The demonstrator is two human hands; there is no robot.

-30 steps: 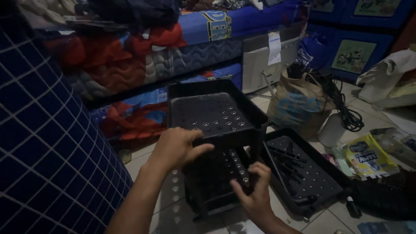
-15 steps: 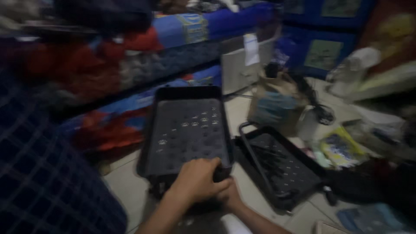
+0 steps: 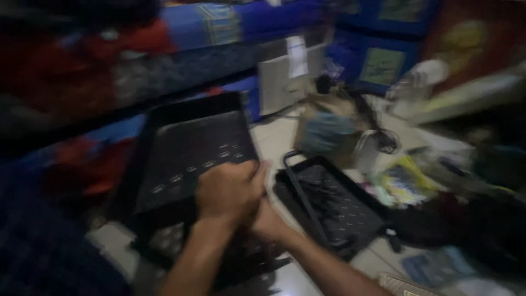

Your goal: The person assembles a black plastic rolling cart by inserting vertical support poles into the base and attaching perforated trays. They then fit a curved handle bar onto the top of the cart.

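Fingers (image 3: 249, 178) of left hand (image 3: 227, 192) curled over near right edge of upper black tray (image 3: 192, 153). Right hand (image 3: 263, 222) tucked beneath, fingers hidden, grip can't tell. Rack on floor (image 3: 274, 137), centre-left: two tiers stacked, looks part-built. Third black tray (image 3: 329, 203) lies loose at right, thin rods inside, not yet fitted. Bedding crowds far left, brown bag (image 3: 323, 131) far right; room tight.

The room is dim, with a pale tiled floor (image 3: 276, 137) and blue and red mattresses (image 3: 219, 27) stacked behind.
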